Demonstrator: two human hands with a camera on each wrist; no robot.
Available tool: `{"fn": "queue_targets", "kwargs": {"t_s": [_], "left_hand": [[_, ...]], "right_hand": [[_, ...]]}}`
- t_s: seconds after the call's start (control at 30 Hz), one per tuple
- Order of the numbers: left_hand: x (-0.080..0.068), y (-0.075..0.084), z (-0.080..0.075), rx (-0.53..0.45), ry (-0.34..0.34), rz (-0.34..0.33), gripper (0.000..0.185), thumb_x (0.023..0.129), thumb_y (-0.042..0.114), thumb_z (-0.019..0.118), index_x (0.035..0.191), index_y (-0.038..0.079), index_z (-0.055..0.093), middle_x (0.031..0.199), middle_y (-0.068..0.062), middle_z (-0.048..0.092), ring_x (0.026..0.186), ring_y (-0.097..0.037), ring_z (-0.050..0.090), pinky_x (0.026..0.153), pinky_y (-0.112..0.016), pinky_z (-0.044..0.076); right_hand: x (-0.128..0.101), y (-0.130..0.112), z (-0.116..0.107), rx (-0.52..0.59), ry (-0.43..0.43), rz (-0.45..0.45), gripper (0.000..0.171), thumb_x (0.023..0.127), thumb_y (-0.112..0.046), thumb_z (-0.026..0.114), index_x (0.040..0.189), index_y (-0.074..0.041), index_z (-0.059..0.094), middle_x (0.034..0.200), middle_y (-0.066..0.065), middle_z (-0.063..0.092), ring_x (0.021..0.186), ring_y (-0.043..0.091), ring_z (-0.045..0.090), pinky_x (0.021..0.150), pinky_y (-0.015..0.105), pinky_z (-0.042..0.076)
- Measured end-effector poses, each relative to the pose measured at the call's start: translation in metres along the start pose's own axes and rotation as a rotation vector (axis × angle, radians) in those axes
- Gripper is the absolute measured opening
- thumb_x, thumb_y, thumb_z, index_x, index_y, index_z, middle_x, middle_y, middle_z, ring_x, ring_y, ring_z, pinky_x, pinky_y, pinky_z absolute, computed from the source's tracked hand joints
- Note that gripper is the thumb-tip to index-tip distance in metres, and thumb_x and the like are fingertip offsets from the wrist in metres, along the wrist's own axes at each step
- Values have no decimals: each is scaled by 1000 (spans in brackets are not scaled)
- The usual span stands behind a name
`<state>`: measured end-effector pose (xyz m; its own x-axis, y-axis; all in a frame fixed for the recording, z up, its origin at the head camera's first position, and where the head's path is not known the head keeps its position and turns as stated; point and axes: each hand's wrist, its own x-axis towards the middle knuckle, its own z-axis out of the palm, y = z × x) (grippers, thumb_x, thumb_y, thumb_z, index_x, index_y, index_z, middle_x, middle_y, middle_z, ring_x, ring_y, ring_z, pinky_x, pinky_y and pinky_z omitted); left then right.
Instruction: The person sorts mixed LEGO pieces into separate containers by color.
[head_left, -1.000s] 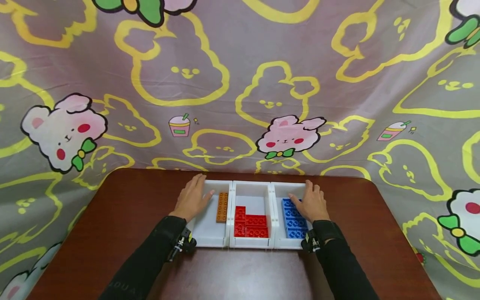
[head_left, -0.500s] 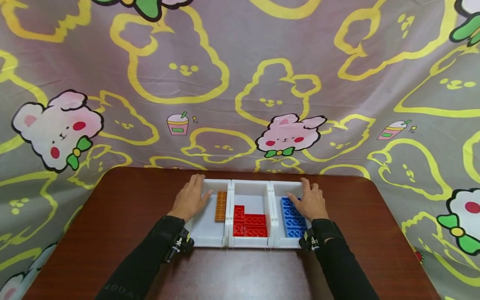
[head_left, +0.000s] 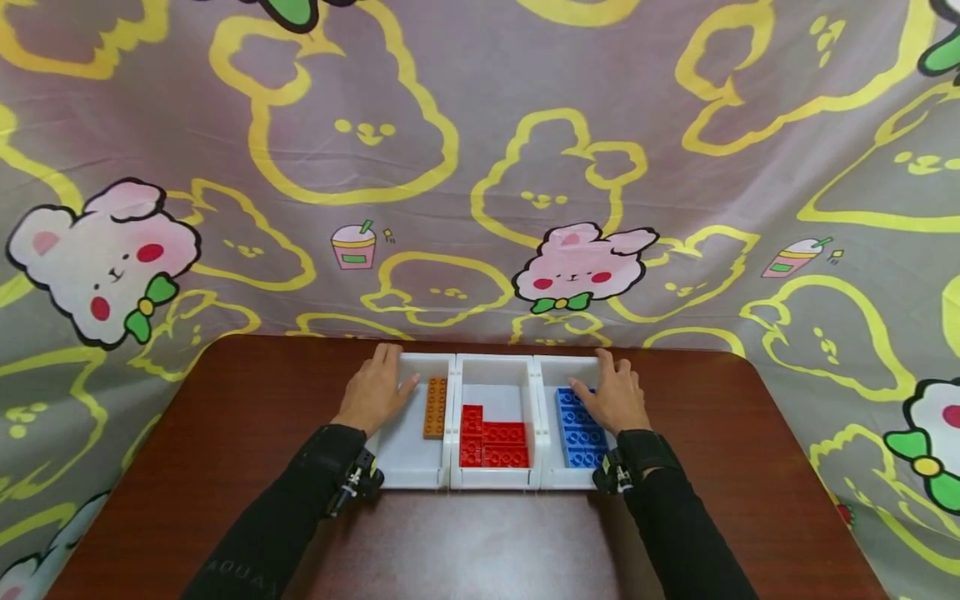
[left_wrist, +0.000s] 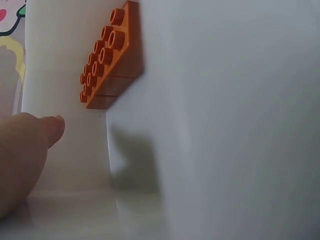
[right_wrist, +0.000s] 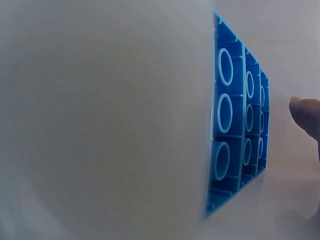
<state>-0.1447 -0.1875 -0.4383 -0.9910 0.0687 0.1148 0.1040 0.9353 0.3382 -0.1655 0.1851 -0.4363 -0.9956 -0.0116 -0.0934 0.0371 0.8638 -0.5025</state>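
Note:
Three white bins stand joined in a row. My left hand [head_left: 371, 392] rests along the outer wall of the left bin [head_left: 408, 473], its fingers outside toward the far corner and its thumb over the inside. A long orange building brick piece [left_wrist: 112, 65], with a seam along its side, lies at that bin's inner wall. My right hand [head_left: 617, 400] spans the outer wall of the right bin [head_left: 555, 479] in the same manner, its thumb near several blue building bricks [right_wrist: 242, 110] lying with hollow undersides up. Neither hand touches a brick.
Several red building bricks [head_left: 493, 446] lie upside down in the near part of the middle bin [head_left: 495, 363]. The bins stand on a brown wooden table [head_left: 285, 417]. A patterned fabric curtain [head_left: 420, 225] hangs behind the table's far edge.
The bins and both hands shift slightly left and toward the table's far edge, together. The head camera's view also moves a little. The bricks keep their places in the bins.

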Motion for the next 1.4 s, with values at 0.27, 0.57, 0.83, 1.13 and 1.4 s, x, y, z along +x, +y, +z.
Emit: {"fn": "queue_targets", "kwargs": {"t_s": [0.27,0.57,0.83,1.13,1.4], "left_hand": [[1,4,1,-26,-29,-47,57,103,33,67,141,-4,46,136,-24,51,104,-43,64,82,-55,55],[-2,1,4,-27,-8,-61,57,103,35,66,141,-3,47,137,-24,51,101,-41,65,81,-54,56],[-2,0,3,-25,-14,-88,56,104,35,65,142,-1,47,137,-22,52,103,-41,65,82,-55,56],[-2,1,1,-14,27,-59,54,102,36,68,138,-1,50,129,-20,55,97,-40,67,79,-53,57],[-1,1,4,-20,55,-65,49,102,33,69,136,1,51,129,-19,55,96,-39,67,79,-53,57]], "right_hand": [[1,3,2,0,-1,-3,79,103,-40,64,160,-2,25,153,39,32,136,58,38,111,75,33],[1,3,3,-3,-17,-11,81,103,-39,64,161,-1,22,153,39,31,138,58,36,111,75,32],[0,-1,3,3,57,-55,83,102,-40,65,160,0,23,151,40,28,136,58,31,115,74,25],[-20,-68,-11,-35,346,-467,53,94,-17,78,136,5,55,132,31,54,123,49,50,105,65,38],[-25,-136,32,-276,-385,-527,46,93,-27,79,130,-4,66,123,15,72,123,33,65,115,58,38]]}}
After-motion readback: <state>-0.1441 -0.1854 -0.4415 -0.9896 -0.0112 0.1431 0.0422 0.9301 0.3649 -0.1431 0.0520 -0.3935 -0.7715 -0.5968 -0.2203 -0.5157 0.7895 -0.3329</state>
